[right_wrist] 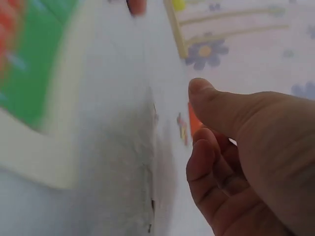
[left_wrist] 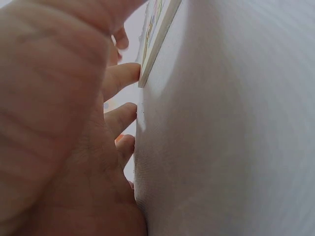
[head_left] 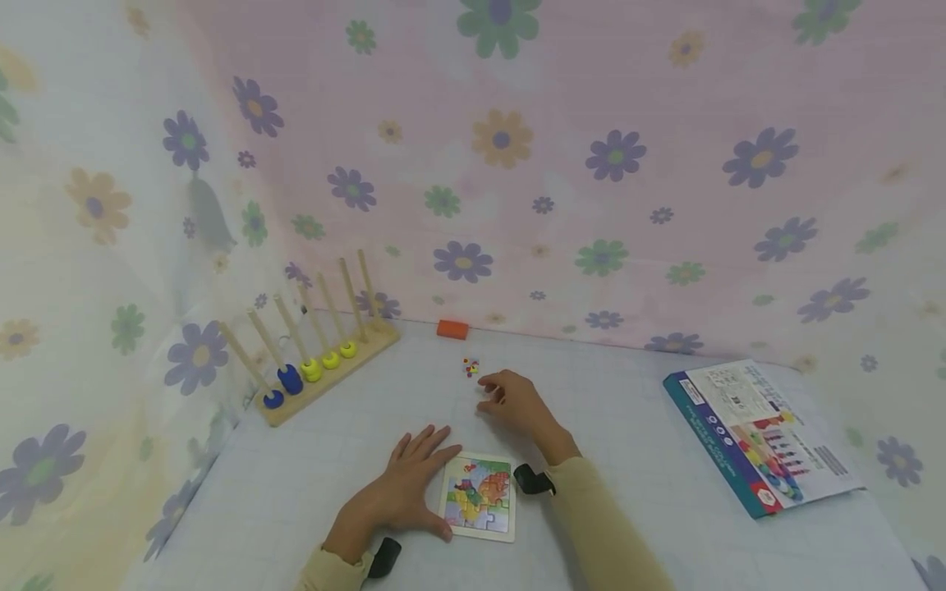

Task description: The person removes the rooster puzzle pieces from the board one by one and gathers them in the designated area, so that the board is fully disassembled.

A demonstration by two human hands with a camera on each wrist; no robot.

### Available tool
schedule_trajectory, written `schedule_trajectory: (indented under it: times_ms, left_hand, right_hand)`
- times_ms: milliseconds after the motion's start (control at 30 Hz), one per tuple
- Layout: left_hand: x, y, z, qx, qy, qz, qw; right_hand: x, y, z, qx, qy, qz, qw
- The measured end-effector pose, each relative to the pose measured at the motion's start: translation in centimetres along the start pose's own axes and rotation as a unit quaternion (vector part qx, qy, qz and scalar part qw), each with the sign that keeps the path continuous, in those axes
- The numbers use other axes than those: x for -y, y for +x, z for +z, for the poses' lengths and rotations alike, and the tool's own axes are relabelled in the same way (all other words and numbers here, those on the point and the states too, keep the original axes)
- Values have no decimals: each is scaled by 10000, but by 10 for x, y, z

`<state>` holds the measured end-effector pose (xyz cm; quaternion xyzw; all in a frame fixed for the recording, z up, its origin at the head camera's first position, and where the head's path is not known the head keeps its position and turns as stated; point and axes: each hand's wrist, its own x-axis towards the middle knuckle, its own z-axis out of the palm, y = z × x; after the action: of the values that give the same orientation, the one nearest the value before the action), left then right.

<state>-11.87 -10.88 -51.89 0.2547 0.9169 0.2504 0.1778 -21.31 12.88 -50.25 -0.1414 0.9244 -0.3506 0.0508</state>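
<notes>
A small jigsaw puzzle [head_left: 480, 502] with a colourful picture lies flat in a pale frame [head_left: 491, 536] near the table's front. My left hand [head_left: 402, 484] is spread on the cloth at its left side, with thumb and index finger touching the frame. Beyond the puzzle, my right hand [head_left: 517, 404] hovers low over the cloth; thumb and fingers are loosely bent and apart, with nothing between them. Just past these fingertips lies a small multicoloured piece [head_left: 470, 367], too small to make out its kind. In the right wrist view, the frame's corner [right_wrist: 61, 162] is blurred.
At the back left stands a wooden peg rack [head_left: 332, 377] with blue and yellow rings on some pegs. An orange block [head_left: 452, 330] lies by the back wall. On the right is a printed box [head_left: 761, 439]. Flowered cloth walls [head_left: 517, 205] surround the table.
</notes>
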Motion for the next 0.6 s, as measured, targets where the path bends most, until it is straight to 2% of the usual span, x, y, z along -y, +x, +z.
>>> schedule_trajectory:
  times_ms: [167, 267, 400, 600]
  left_hand:
    - [0, -2, 0, 20, -5, 49, 10000]
    - [-1, -5, -4, -10, -76, 52, 10000]
    - [-4, -6, -8, -67, -162, 25, 9998]
    - [-3, -1, -4, 42, -113, 17, 9999]
  right_hand:
    - [8, -53, 9, 259, -41, -148, 9995]
    - [11, -77, 15, 395, -84, -157, 9991]
    - [15, -91, 19, 351, -233, -147, 9990]
    - [21, -98, 18, 393, -489, 36, 9980]
